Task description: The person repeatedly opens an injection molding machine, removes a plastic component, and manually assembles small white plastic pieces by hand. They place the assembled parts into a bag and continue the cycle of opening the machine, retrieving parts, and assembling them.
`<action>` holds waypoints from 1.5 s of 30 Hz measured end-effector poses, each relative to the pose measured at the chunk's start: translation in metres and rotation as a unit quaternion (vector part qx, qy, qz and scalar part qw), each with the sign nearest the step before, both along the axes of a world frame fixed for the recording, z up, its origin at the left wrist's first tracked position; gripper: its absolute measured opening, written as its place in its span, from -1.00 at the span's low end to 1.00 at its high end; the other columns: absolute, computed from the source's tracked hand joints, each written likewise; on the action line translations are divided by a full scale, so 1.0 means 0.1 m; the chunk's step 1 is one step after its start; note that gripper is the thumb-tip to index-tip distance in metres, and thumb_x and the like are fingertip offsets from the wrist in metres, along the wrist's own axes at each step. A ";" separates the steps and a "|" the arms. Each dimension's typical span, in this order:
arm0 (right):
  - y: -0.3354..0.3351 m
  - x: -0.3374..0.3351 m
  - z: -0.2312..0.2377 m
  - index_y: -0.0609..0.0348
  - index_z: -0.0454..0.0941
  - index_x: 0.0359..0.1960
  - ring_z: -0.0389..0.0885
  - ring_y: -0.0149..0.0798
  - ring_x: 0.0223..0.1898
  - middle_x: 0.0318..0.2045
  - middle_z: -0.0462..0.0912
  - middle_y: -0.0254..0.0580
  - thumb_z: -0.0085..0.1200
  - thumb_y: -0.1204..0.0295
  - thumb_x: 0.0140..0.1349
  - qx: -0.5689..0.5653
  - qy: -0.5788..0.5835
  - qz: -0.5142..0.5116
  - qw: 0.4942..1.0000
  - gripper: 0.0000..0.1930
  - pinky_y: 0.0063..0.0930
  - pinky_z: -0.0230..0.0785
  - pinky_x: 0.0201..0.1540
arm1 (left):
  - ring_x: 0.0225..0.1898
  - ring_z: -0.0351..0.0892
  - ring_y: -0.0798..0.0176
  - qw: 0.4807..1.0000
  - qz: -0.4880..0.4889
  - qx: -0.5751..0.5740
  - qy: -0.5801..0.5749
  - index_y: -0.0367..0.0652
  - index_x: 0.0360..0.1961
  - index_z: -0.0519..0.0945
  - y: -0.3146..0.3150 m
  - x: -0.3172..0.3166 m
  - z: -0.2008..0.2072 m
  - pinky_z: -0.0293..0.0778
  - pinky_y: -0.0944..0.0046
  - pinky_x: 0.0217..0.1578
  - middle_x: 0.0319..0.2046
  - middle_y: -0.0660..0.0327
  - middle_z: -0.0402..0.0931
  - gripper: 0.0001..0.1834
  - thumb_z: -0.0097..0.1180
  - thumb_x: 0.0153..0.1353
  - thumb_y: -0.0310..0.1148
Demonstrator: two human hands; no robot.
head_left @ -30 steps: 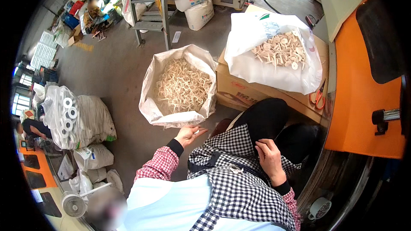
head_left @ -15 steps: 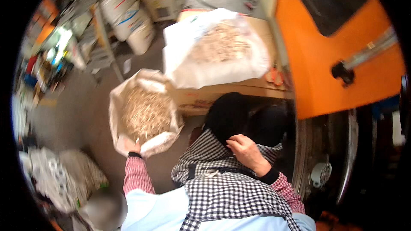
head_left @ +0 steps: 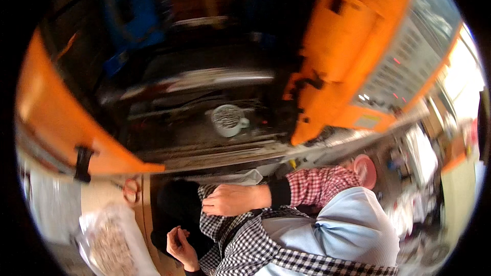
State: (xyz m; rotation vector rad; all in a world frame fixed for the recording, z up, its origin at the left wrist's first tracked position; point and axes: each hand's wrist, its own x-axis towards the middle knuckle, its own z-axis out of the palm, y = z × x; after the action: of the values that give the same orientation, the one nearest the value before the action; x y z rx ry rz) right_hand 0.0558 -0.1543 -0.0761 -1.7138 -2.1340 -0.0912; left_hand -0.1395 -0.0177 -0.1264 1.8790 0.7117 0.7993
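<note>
Over my lap, my right hand (head_left: 229, 200) is turned back-up, its fingers bent and held together above the black-and-white checked apron (head_left: 255, 243). My left hand (head_left: 182, 248) is lower and further left, beside my dark-trousered leg (head_left: 176, 199). Its fingers curl in toward the thumb; whatever either hand may hold is hidden. A white sack (head_left: 146, 245) lies spread at the lower left, covered with small beige pieces (head_left: 110, 248). Orange-handled scissors (head_left: 131, 190) rest on the cardboard (head_left: 97, 194) just beyond it.
Ahead stands a machine with an orange sliding door (head_left: 66, 122) on the left and an orange panel with buttons (head_left: 404, 66) on the right. Within its dark opening is a pale round cup-like thing (head_left: 227, 120). A pink tub (head_left: 364, 171) stands at right.
My view has swung right, from the sacks to the machine. My left hand has left the rim of the sack of thin beige pieces and come beside my leg. My right hand stays over my lap.
</note>
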 end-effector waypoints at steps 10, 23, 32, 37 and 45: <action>-2.79 0.31 1.01 0.20 0.44 -0.33 0.46 -0.24 -0.59 -0.53 0.51 -0.17 -0.03 0.48 0.14 0.442 -0.218 -0.598 0.632 -0.91 -0.41 0.34 -0.52 | -0.58 0.49 0.37 0.952 -0.279 0.101 0.071 -0.36 -0.39 0.50 -0.19 0.90 0.43 0.38 0.38 -0.56 -0.57 0.14 0.48 -0.85 -0.03 0.25 -0.48; -6.41 0.52 -0.69 0.08 0.18 0.15 0.31 0.18 0.05 0.01 0.26 0.19 0.00 0.49 0.01 0.280 0.059 -0.958 -0.003 -0.41 -0.09 0.25 0.06 | -0.56 0.49 0.39 0.915 -0.358 0.127 0.134 -0.38 -0.35 0.50 -0.65 1.58 0.94 0.42 0.39 -0.51 -0.58 0.17 0.48 -0.82 -0.02 0.24 -0.42; -7.63 0.70 -0.83 -0.34 0.07 0.26 0.23 0.13 0.16 0.14 0.22 0.02 0.02 0.40 0.07 0.125 0.137 -0.982 -0.032 -0.32 0.06 0.17 0.12 | -0.60 0.52 0.23 0.849 -0.385 0.285 0.225 -0.40 -0.41 0.52 -0.82 2.26 1.40 0.39 0.27 -0.54 -0.64 0.08 0.49 -0.81 -0.01 0.21 -0.44; -8.00 0.71 -0.81 -0.48 0.05 0.26 0.20 0.06 0.20 0.19 0.20 -0.08 0.07 0.36 0.06 0.122 0.174 -0.976 -0.054 -0.29 0.08 0.12 0.15 | -0.67 0.40 0.21 0.817 -0.381 0.340 0.269 -0.39 -0.45 0.47 -0.81 2.38 1.61 0.27 0.24 -0.60 -0.65 0.08 0.39 -0.86 -0.03 0.18 -0.50; -8.23 0.76 -0.84 -0.50 -0.04 0.30 0.19 0.02 0.22 0.21 0.17 -0.12 0.18 0.36 0.01 0.090 0.188 -0.977 -0.050 -0.16 0.05 0.15 0.14 | -0.65 0.35 0.13 0.772 -0.349 0.424 0.320 -0.38 -0.46 0.47 -0.57 2.28 1.62 0.23 0.13 -0.57 -0.69 0.07 0.35 -0.83 -0.02 0.16 -0.44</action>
State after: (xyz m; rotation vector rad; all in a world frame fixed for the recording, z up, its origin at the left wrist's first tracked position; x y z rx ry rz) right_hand 0.1315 -0.9776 -0.1597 -2.0122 1.9390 -0.4230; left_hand 0.0885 -0.0745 0.0354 3.0197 -0.0941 -0.1046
